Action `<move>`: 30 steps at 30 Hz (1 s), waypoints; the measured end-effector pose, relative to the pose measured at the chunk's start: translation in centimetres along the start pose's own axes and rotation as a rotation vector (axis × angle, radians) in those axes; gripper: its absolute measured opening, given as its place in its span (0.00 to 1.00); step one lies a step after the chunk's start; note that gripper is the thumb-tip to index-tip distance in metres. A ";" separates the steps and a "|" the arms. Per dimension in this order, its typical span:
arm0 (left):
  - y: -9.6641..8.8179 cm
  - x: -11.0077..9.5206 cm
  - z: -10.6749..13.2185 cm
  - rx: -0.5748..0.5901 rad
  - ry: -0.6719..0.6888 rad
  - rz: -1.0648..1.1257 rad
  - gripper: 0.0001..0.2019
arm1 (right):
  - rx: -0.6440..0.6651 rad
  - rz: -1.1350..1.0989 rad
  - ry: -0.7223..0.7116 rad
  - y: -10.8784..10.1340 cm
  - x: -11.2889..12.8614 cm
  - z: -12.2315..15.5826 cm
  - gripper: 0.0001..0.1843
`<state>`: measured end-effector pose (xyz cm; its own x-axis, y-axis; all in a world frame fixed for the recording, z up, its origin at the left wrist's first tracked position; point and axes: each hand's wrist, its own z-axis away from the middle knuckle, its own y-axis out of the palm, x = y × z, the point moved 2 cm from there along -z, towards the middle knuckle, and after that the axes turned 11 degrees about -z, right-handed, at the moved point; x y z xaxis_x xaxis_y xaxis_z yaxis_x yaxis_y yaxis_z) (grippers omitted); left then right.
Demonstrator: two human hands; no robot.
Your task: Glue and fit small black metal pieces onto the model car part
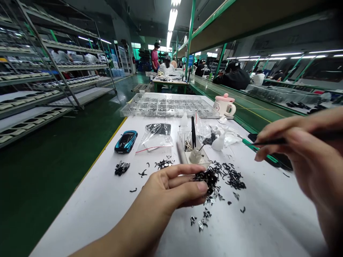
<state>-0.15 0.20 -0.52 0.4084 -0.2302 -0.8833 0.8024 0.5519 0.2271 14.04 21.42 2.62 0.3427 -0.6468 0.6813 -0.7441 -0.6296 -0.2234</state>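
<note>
My left hand [171,189] rests on the white table [112,200], thumb and fingers pinched on a small black plastic part [207,177] at the edge of a pile of small black parts [230,176]. My right hand [302,150] hovers at the right, its fingers closed around a thin black tool [270,141] that points left. More loose black parts [163,164] lie scattered in front of my left hand. A small clear tray [194,157] with a little bottle and black tweezers stands just beyond the pile.
A blue toy car [125,141] and a plastic bag of black parts [157,135] lie at the left. A clear compartment box [166,105] and a pink-lidded mug [224,105] stand farther back. Metal racks line the left aisle; other people work at distant benches.
</note>
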 end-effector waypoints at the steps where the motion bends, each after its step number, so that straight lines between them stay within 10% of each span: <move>1: 0.1 0.0 0.1 -0.004 -0.014 0.033 0.17 | 0.167 0.122 0.069 -0.6 -1.1 -0.7 0.08; 5: 0.1 0.0 0.3 -0.049 -0.089 0.135 0.20 | 0.621 0.453 0.348 -3.0 -6.6 -1.3 0.13; 12: 0.5 -0.3 0.3 -0.061 -0.116 0.170 0.22 | 0.702 0.851 0.576 -5.3 -11.4 0.5 0.10; 18: 0.0 -1.1 0.4 -0.026 0.074 -0.142 0.21 | 0.544 0.775 0.393 -2.0 -6.0 -0.6 0.18; 23: -0.4 -1.1 0.2 -0.058 0.179 -0.264 0.20 | 0.532 0.095 -0.091 3.4 1.6 1.0 0.19; 30: 0.1 -1.4 0.2 0.028 0.279 -0.260 0.16 | 0.530 0.144 -0.242 5.9 2.4 2.3 0.21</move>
<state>-0.57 0.38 0.79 0.0581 -0.1302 -0.9898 0.8768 0.4808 -0.0118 11.80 15.21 1.32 0.4272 -0.7820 0.4538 -0.4270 -0.6169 -0.6611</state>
